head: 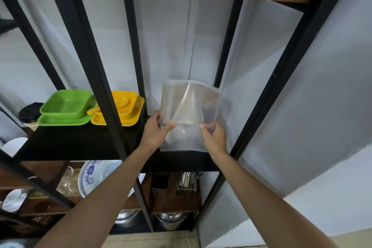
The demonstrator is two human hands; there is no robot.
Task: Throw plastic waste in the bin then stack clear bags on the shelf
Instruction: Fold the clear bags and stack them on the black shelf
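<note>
A flat stack of clear bags (189,106) is held upright over the right end of the black shelf (80,143). My left hand (156,131) grips its left edge, thumb across the front. My right hand (214,137) grips its right edge, thumb on the front too. The stack's lower edge hangs just above the shelf's front edge; whether it touches the shelf I cannot tell. No bin is in view.
Green dishes (66,106) and yellow dishes (120,108) with a yellow spoon sit on the shelf's left part, beside a black-lidded cup (30,112). Black uprights (96,78) frame the bay. Below are a blue-patterned plate (94,175), a utensil rack (187,184) and metal pots (171,220).
</note>
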